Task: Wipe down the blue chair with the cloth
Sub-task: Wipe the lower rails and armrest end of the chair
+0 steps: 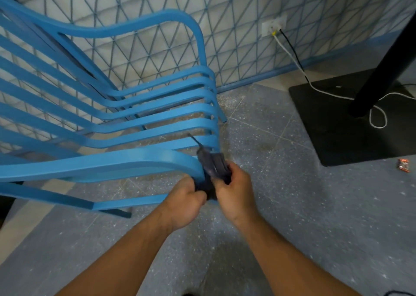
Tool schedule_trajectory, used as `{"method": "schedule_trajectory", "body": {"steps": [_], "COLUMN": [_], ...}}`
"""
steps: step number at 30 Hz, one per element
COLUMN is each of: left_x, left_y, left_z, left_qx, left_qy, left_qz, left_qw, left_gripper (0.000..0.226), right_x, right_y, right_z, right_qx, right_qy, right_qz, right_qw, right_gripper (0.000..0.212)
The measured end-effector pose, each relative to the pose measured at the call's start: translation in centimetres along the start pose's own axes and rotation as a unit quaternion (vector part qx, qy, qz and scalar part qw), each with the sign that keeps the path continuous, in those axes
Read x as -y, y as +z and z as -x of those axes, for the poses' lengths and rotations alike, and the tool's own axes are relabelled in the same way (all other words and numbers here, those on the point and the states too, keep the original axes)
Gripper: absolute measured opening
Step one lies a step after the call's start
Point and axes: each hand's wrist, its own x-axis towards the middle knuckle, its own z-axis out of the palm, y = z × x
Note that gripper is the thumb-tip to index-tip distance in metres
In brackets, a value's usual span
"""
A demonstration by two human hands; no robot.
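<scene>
While gripping the cloth (211,165) in left hand (183,202) and right hand (235,193) round an arm of the blue chair (126,160): may bunch (loose tail up), skipping patches.

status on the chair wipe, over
Gripping the dark cloth: left hand, right hand. Cloth against the blue chair, near armrest's front bend. Nothing blocking; black stand base clear, off right.

A black square base plate (337,133) with a black round pole (387,66) stood on grey speckled floor (292,205); a white cable (289,53) and black cable (290,44) left a white wall socket (269,27); a small orange wrapper (403,165) lay nearby.
</scene>
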Motion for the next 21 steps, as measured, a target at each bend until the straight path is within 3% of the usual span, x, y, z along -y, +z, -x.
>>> {"method": "schedule_trajectory", "body": {"steps": [1,5,8,11,15,19,21], "left_x": [0.4,1.7,3.8,5.3,8.3,11.7,12.1], "left_y": [0.0,0.7,1.0,1.5,3.0,3.8,4.3], "left_z": [-0.2,-0.4,-1.2,-1.6,-2.2,-5.9,-7.6], "left_qx": [0.002,-0.002,-0.01,-0.057,-0.145,-0.062,-0.042], "left_qy": [0.004,0.022,0.049,0.093,0.119,0.07,0.033], "left_qz": [0.001,0.074,0.055,-0.01,-0.19,-0.37,-0.41], "left_qw": [1.0,0.997,0.997,0.994,0.964,0.924,0.91], "left_gripper": [0.027,0.028,0.039,0.037,0.035,0.05,0.052], "right_x": [-1.0,-4.9,-8.6,-12.7,-16.3,-19.4,-20.9], "right_y": [0.0,0.7,0.8,1.0,0.4,-0.2,-0.4], "right_z": [-0.2,-1.2,-1.3,-1.2,-2.6,-4.7,-5.5], "right_qx": [-0.002,-0.034,-0.06,-0.089,-0.092,-0.099,-0.087], "right_qy": [0.025,0.08,0.127,0.186,0.247,0.303,0.31], "right_qz": [-0.002,0.004,-0.025,-0.009,-0.013,0.065,0.114], "right_qw": [1.0,0.996,0.99,0.978,0.965,0.946,0.94], "right_gripper": [0.024,0.023,0.015,0.017,0.019,0.017,0.013]}}
